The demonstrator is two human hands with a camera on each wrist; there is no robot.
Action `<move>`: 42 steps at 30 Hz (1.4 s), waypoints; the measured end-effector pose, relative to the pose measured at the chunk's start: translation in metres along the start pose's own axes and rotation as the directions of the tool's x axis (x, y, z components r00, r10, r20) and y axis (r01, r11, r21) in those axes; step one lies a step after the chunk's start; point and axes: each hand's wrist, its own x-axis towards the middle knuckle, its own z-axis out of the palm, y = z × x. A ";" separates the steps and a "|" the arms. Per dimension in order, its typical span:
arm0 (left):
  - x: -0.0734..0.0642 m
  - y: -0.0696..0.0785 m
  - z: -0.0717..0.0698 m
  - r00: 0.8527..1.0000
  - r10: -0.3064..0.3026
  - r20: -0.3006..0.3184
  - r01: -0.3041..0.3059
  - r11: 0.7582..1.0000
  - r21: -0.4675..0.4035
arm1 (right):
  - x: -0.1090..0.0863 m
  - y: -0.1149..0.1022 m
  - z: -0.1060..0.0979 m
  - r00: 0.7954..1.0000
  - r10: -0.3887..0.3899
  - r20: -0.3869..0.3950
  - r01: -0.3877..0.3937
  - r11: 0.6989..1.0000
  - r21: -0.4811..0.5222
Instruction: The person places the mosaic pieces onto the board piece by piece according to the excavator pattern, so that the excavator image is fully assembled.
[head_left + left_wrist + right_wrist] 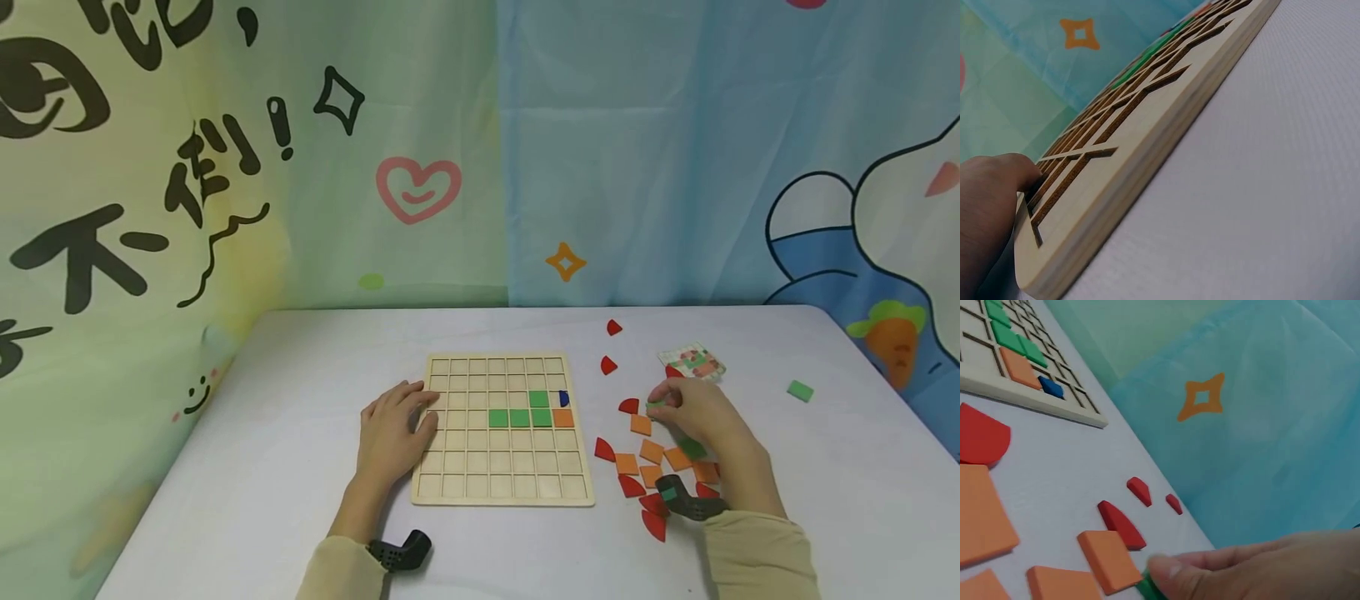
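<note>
A wooden grid board [502, 492] lies on the white table. Several green square tiles [519, 418], one orange tile [562, 417] and a dark blue piece [563, 398] sit in its cells. My left hand [393, 433] rests at the board's left edge, thumb and fingertips on the rim. To the right of the board, my right hand [697, 408] pinches a green tile [1149, 588] between thumb and fingers, low over the loose pieces. Most of that tile is hidden by the thumb in the right wrist view. An orange tile [1109, 561] lies right beside the fingertips.
Orange squares [651, 451] and red quarter-round pieces [654, 524] are scattered right of the board. A patterned card [693, 361] lies behind the right hand. Farther right is a loose green tile [800, 391]. A printed curtain [637, 167] hangs behind the table.
</note>
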 end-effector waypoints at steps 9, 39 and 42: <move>-0.002 -0.002 -0.001 1.000 -0.005 -0.007 0.005 1.000 0.005 | -0.002 -0.003 0.000 0.999 -0.022 0.028 0.021 1.000 0.020; 0.000 -0.004 -0.002 1.000 0.003 0.000 -0.003 1.000 -0.013 | -0.001 -0.119 0.073 0.908 -0.314 -0.277 0.394 0.865 0.311; 0.001 -0.002 0.000 1.000 0.009 -0.003 -0.009 1.000 -0.012 | -0.002 -0.126 0.082 0.894 -0.346 -0.284 0.426 0.853 0.301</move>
